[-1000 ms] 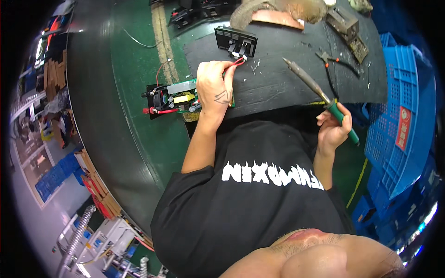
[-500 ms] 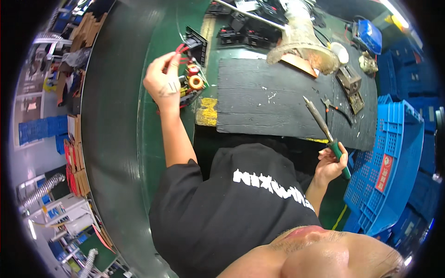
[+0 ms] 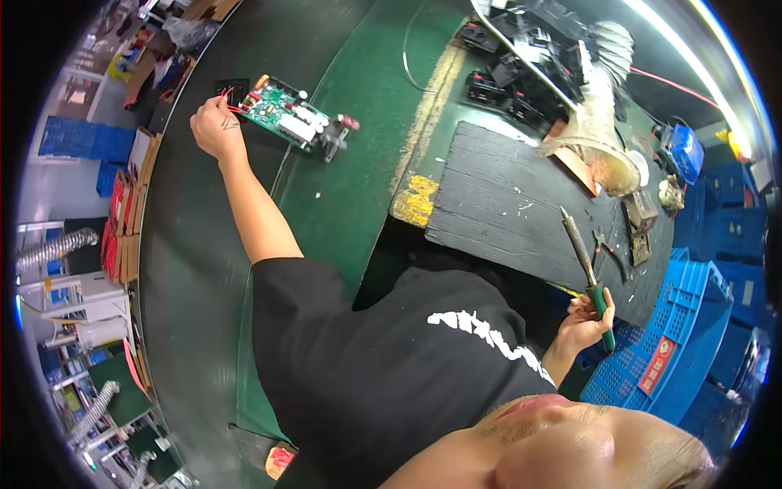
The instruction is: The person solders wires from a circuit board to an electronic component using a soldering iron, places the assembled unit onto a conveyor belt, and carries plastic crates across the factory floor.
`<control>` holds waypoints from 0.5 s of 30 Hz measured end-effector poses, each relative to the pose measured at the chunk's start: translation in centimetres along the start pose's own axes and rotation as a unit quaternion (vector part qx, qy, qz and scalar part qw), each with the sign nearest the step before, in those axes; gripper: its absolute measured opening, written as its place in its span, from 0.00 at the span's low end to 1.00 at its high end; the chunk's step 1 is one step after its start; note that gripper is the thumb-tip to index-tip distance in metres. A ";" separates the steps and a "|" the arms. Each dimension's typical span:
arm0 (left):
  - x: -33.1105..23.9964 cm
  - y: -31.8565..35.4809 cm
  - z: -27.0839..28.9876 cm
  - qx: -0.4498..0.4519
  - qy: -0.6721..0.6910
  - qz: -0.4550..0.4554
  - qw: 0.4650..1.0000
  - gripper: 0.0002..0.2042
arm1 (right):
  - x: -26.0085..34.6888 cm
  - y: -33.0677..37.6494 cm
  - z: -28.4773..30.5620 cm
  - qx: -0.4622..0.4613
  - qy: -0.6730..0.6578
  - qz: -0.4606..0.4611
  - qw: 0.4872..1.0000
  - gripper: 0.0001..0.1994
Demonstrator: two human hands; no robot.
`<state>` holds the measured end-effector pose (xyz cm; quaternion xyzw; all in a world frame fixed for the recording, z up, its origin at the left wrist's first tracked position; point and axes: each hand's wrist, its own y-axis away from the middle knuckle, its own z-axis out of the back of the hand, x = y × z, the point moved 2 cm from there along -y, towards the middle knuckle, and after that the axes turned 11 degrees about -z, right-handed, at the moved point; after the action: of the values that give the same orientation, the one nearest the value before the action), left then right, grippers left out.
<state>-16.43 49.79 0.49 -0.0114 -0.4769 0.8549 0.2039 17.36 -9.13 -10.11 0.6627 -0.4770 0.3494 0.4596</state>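
My left hand (image 3: 218, 130) is closed, pinching thin red wires (image 3: 234, 107) by their ends. Those wires run to a green circuit board (image 3: 285, 112) carrying white blocks and small round parts, with a metal bracket (image 3: 332, 140) at its right end. Beside the fingers is a black plastic panel (image 3: 231, 88). The board is over the inner edge of the dark belt; whether it rests there is unclear. On the right, my right hand (image 3: 582, 324) is wrapped round the green handle of a soldering iron (image 3: 585, 261), its tip pointing up and away over the black work board.
A black work board (image 3: 505, 191) carries pliers (image 3: 607, 251), a metal block (image 3: 641, 210) and white scraps. A funnel-ended fume hose (image 3: 599, 138) hangs over its far side. Black plastic housings (image 3: 513, 98) are piled behind. A blue crate (image 3: 664, 326) stands at right; the dark belt (image 3: 183, 269) runs along the left.
My left hand has moved left with the wires and circuit board, from the green bench to the belt, and the board's green face now shows. The right hand still holds the soldering iron. The view has shifted.
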 end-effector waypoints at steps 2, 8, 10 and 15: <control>3.2 2.0 -0.8 0.030 -0.030 0.026 0.999 0.06 | 0.4 0.0 -0.5 0.009 0.010 -0.008 1.000 0.25; 12.9 6.9 -3.6 0.102 -0.106 0.137 0.980 0.08 | 0.6 0.0 -3.4 0.018 0.019 -0.023 0.999 0.22; 15.3 8.1 -3.4 0.142 -0.090 0.224 0.960 0.09 | 0.5 0.2 -4.7 0.062 -0.036 -0.044 0.996 0.21; 17.9 8.8 -2.8 0.198 -0.181 0.229 0.936 0.16 | -1.1 1.1 -6.1 -0.009 -0.056 -0.074 0.996 0.23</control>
<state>-35.18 54.46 -5.13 0.0749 -0.3109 0.9433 -0.0891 15.85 -3.14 -8.79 0.7105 -0.4546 0.2722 0.4630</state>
